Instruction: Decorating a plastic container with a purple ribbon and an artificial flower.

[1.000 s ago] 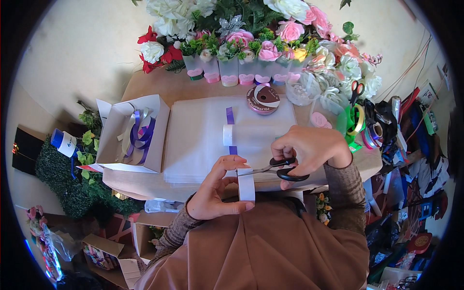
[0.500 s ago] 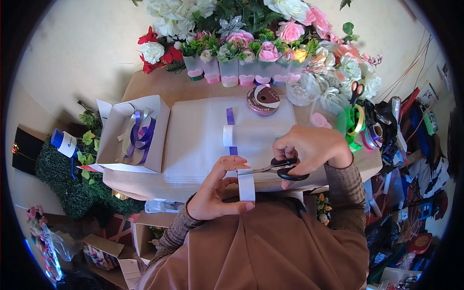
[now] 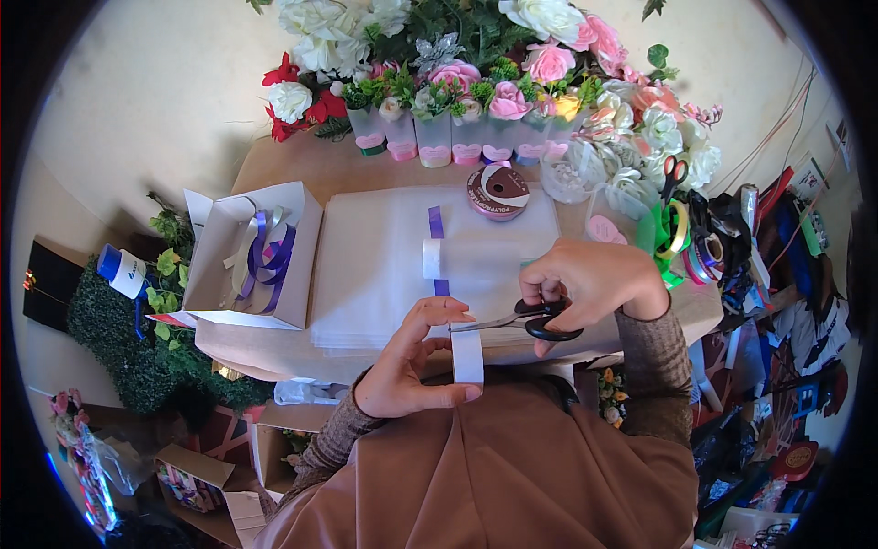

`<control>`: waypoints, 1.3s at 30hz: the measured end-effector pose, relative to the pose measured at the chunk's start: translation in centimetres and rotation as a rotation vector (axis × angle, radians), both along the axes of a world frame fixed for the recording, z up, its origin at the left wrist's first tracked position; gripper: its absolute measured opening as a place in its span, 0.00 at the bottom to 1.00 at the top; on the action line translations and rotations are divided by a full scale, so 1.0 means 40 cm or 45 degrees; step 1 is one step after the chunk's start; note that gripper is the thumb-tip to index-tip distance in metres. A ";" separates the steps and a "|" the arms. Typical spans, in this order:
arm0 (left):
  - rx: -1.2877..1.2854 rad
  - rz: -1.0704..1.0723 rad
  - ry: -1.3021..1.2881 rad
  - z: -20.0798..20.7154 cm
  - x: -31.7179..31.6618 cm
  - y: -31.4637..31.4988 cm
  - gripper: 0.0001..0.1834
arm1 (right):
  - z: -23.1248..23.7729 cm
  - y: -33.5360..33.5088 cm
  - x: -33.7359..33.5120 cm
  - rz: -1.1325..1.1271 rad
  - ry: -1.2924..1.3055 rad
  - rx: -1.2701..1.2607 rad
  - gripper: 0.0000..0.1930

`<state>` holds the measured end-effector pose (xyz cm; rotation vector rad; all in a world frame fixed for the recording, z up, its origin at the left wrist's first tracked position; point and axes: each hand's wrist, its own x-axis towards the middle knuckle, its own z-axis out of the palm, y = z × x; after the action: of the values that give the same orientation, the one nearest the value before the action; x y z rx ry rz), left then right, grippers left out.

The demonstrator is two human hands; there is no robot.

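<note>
My left hand [image 3: 416,361] pinches a small white strip [image 3: 467,356] upright between thumb and fingers, close in front of my body. My right hand [image 3: 599,284] has its fingers through the black handles of a pair of scissors [image 3: 521,317]. Their blades point left and meet the strip's top edge, near my left fingertips. Just beyond, a rolled translucent sheet [image 3: 480,258] with a white band [image 3: 432,258] at its left end lies across a purple ribbon [image 3: 435,220] on a stack of translucent sheets [image 3: 366,256].
A ribbon spool [image 3: 498,190] rests on the sheets. Left stands a white box [image 3: 306,265] with purple ribbon curls [image 3: 270,261]. Potted artificial flowers [image 3: 466,137] line the table's [image 3: 283,165] back. Orange-handled scissors [image 3: 675,171] and green ribbon rolls [image 3: 672,229] crowd the right.
The scissor handles have come slightly closer together, with the blades still at the strip's top edge. My left hand has hardly moved.
</note>
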<state>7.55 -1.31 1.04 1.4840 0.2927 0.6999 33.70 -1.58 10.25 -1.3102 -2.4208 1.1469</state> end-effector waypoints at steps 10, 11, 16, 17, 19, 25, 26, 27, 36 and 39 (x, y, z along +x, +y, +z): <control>-0.030 0.001 -0.005 0.003 -0.002 -0.001 0.41 | -0.001 -0.005 -0.004 -0.039 0.025 0.006 0.23; -0.030 0.002 -0.005 0.004 -0.003 -0.002 0.41 | -0.002 -0.008 -0.006 -0.038 0.025 0.006 0.23; -0.150 0.041 -0.081 0.003 -0.002 -0.005 0.57 | -0.010 -0.021 -0.018 -0.024 0.133 0.219 0.25; -0.147 0.045 -0.080 0.007 -0.004 -0.007 0.57 | -0.009 -0.024 -0.019 -0.020 0.135 0.221 0.25; -0.160 0.143 -0.093 0.015 -0.008 -0.006 0.60 | -0.007 -0.032 -0.013 -0.058 0.141 0.304 0.24; 0.454 0.979 0.154 -0.006 -0.054 0.078 0.53 | -0.016 -0.102 0.007 -0.363 0.171 0.633 0.17; 0.633 1.148 0.360 -0.012 -0.066 0.095 0.50 | -0.017 -0.118 0.016 -0.363 0.171 0.633 0.17; 0.899 1.185 0.482 -0.023 -0.078 0.112 0.44 | -0.012 -0.136 0.025 -0.490 0.079 0.584 0.15; 0.237 0.726 -0.024 -0.021 -0.063 0.102 0.35 | -0.096 -0.222 0.038 -1.012 0.398 0.350 0.12; 0.193 0.504 -0.178 -0.013 -0.033 0.069 0.32 | -0.143 -0.196 -0.016 -0.818 1.008 0.317 0.12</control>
<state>6.22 1.45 0.54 1.5267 0.4394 1.1590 33.07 -9.41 4.53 -1.1215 -1.3798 0.8935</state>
